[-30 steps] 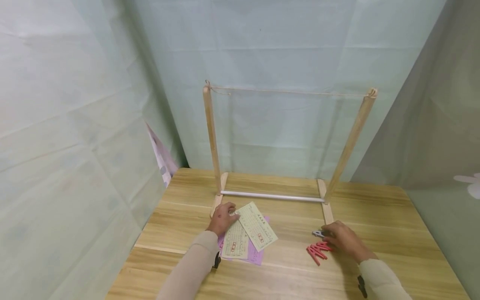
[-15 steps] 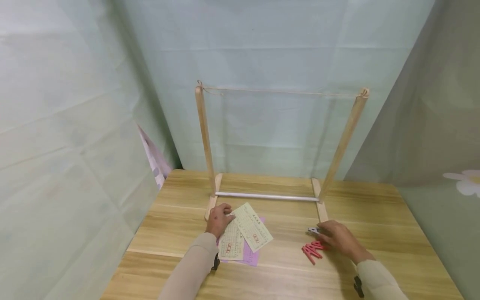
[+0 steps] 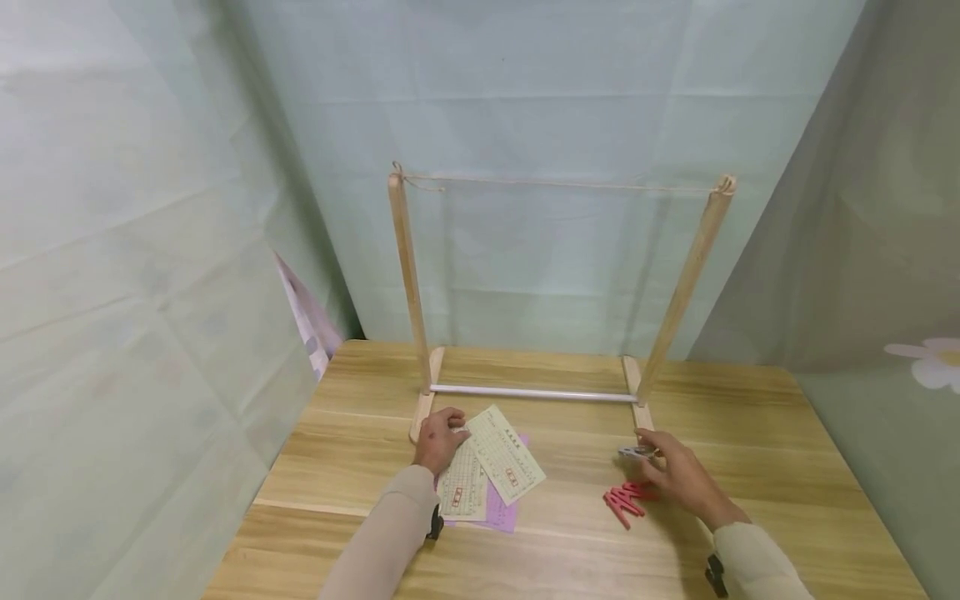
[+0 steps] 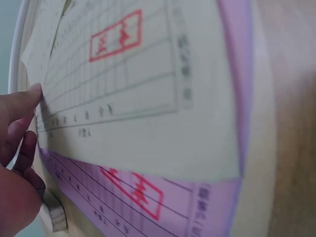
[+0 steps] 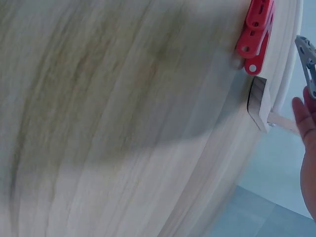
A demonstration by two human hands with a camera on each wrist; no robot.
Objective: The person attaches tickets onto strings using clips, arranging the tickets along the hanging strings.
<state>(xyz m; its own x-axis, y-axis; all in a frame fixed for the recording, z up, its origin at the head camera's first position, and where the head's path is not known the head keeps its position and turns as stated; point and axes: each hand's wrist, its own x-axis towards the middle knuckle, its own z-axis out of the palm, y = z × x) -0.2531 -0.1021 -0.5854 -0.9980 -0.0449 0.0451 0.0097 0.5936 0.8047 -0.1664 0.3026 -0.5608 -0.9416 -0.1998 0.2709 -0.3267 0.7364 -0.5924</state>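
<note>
Wood-grain tabletop (image 3: 570,554), string-topped wooden frame (image 3: 410,283) at 12 o'clock. Right hand (image 3: 684,477)?

– Around 3, pinching a silver-grey clip (image 3: 634,453). Red plastic clips (image 3: 622,502) lie near, at its 6.

Left hand (image 3: 438,442)?

– At 9, touching pale-yellow printed paper slips (image 3: 506,454) over purple slips (image 3: 501,510). Can't tell if it's gripping tbh.

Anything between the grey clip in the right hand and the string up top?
Nothing visible. The string spans the posts overhead; the white bar sits low, and the red clips lie nearer the person than the grey clip.
</note>
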